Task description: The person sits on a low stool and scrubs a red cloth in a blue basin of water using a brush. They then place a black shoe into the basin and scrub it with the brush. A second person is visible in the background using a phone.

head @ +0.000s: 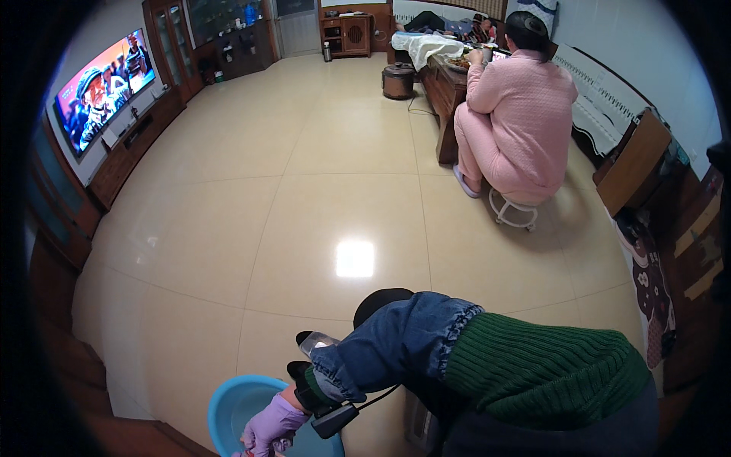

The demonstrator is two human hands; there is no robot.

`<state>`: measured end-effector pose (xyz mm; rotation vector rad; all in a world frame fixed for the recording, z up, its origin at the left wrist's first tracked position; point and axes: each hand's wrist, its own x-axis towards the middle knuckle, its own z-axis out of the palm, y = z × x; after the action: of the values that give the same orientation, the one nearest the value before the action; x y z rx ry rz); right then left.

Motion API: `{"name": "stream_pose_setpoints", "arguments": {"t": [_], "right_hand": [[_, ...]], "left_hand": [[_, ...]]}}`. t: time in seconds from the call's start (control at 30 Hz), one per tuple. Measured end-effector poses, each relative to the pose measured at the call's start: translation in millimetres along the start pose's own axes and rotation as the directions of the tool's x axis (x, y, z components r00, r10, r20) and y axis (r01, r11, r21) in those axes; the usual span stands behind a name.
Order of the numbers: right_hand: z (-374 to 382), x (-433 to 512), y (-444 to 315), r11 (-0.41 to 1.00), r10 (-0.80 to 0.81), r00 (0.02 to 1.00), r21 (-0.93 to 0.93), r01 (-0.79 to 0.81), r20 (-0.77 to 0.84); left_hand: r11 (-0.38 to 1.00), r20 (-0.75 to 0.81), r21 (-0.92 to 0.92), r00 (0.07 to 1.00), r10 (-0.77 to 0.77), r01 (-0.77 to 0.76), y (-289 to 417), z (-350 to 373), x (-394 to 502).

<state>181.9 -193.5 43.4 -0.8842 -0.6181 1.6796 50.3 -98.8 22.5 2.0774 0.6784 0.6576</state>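
Observation:
My right hand (275, 424), in a purple glove, reaches down into a light blue plastic basin (220, 408) at the lower left. Its fingers are bent and partly cut off by the bottom edge, so whether they grip anything is unclear. Small pinkish patches show around the fingertips, too little to name. A denim sleeve cover (394, 343) lies over my green ribbed knit sleeve (542, 365). Strapped at the wrist is a black device (334, 420) with a cable. My left hand is out of view.
Ahead to the right, a person in pink (514, 120) sits on a low white wheeled stool (514, 211) by a wooden table (448, 97). Another person lies on the seat behind. An electric cooker (398, 80) stands on the tiled floor (342, 211). A television (105, 91) glows at left.

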Motion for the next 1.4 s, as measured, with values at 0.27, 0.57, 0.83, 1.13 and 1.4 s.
{"name": "stream_pose_setpoints", "arguments": {"t": [0.27, 0.57, 0.83, 1.13, 1.4], "right_hand": [[-36.7, 31.7, 38.2, 0.973, 0.108, 0.993, -0.211, -0.097, 0.038], [-45.5, 24.1, 44.9, 0.522, -0.210, 0.954, -0.849, -0.075, -0.213], [-54.5, 27.5, 36.6, 0.035, -0.415, 0.908, -0.996, 0.076, 0.055], [-43.9, 24.7, 39.5, -0.283, -0.477, 0.823, -0.940, 0.189, 0.309], [-48.6, 29.5, 36.2, -0.387, -0.477, 0.781, -0.894, 0.227, 0.404]], "left_hand": [[0.997, 0.024, 0.065, 0.999, -0.038, 0.036, -1.8, 2.4, -1.9], [0.947, 0.077, 0.316, 0.994, -0.083, 0.054, -3.6, 7.5, -4.9], [0.718, 0.124, 0.683, 0.948, -0.293, 0.133, -19.2, 24.1, -5.6], [0.770, 0.315, -0.159, 0.771, -0.554, 0.618, -65.7, 28.3, -21.6], [0.225, 0.660, -0.505, 0.541, -0.522, 0.833, -10.1, 15.8, -32.0]]}}
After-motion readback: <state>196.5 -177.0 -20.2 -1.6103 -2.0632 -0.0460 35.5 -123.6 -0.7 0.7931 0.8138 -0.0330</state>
